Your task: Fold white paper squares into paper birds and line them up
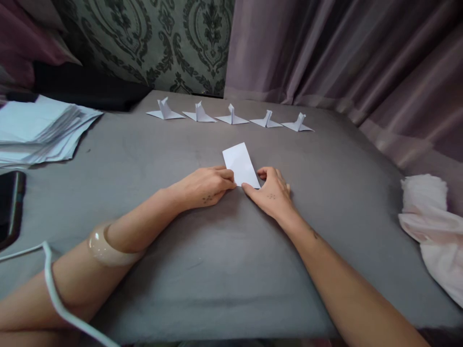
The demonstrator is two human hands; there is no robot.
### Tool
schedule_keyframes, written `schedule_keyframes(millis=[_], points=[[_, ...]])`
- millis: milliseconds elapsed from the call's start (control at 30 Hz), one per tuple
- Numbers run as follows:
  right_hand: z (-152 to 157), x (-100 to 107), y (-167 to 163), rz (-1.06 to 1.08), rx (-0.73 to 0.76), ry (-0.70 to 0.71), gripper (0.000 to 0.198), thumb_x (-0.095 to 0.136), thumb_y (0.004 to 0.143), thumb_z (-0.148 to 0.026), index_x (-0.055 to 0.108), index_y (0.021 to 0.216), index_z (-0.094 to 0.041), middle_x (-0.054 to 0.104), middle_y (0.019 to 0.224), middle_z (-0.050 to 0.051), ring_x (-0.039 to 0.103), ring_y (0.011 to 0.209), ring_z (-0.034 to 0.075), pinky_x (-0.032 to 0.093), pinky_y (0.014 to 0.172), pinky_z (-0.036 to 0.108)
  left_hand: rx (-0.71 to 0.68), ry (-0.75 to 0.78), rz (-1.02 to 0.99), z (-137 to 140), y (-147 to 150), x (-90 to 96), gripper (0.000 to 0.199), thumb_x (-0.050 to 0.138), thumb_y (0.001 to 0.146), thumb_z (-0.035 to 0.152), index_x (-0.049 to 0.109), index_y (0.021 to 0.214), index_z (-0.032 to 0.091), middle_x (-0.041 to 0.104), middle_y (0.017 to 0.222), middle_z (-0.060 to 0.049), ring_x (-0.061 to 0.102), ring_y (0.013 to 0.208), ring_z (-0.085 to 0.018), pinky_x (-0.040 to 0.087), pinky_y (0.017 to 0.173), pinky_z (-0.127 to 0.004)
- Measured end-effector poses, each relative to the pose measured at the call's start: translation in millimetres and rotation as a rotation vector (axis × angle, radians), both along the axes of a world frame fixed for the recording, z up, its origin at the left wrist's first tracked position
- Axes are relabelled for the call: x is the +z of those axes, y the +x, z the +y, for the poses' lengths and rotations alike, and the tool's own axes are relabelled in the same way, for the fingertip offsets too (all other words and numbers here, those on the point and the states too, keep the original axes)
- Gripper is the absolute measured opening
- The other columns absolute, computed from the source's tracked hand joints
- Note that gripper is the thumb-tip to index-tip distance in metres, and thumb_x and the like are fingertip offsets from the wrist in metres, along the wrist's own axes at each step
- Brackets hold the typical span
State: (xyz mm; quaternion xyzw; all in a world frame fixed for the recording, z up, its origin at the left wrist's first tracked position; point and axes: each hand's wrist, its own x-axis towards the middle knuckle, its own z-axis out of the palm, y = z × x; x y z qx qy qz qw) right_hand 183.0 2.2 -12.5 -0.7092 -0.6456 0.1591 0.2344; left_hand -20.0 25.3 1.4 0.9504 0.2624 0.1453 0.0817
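A small folded piece of white paper point(240, 165) lies tilted on the grey cloth in front of me. At its lower left corner my left hand point(213, 185) has its fingers closed on the paper's edge. My right hand point(271, 190) holds the lower right corner, the thumb on the bottom edge and the curled fingers just beyond the right side. Past the paper stands a row of several folded white paper figures point(232, 115), each with flat side points and an upright middle. The undersides of both hands' fingers are hidden.
A stack of white paper sheets point(39, 127) lies at the left, with a dark phone point(10, 207) nearer me. A white cable point(54, 289) crosses over my left forearm. Crumpled pale cloth point(430, 221) rests at the right edge. Purple curtains point(289, 48) hang behind the grey surface.
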Motion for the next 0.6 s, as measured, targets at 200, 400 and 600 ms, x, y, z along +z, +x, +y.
schedule_keyframes(millis=[200,400,600], points=[[1.3,0.9,10.6,0.073,0.002,-0.063,0.038,0.061,0.069,-0.034,0.055,0.105,-0.022,0.063,0.109,0.007,0.059,0.097,0.024,0.043,0.089,0.042,-0.005,-0.016,-0.045,5.0,-9.3,-3.1,0.036,0.043,0.086,0.005,0.072,0.102,0.019,0.069,0.103,-0.008,0.063,0.093,-0.019,0.051,0.079,-0.029],[-0.9,0.5,14.1,0.125,0.051,-0.009,0.026,0.056,0.069,-0.022,0.06,0.095,-0.024,0.064,0.1,0.002,0.058,0.086,0.019,0.044,0.082,0.037,0.021,-0.118,-0.213,10.5,-13.3,-8.0,0.032,0.043,0.081,0.004,0.072,0.085,0.017,0.071,0.099,-0.006,0.065,0.089,-0.017,0.05,0.08,-0.028],[-0.7,0.1,9.9,0.269,0.077,0.076,0.019,0.063,0.074,-0.034,0.065,0.089,-0.023,0.064,0.091,0.002,0.056,0.074,0.016,0.045,0.076,0.034,0.298,-0.02,-0.426,14.8,-16.0,-10.4,0.029,0.043,0.08,0.006,0.068,0.089,0.016,0.069,0.093,-0.005,0.064,0.078,-0.014,0.05,0.073,-0.026]])
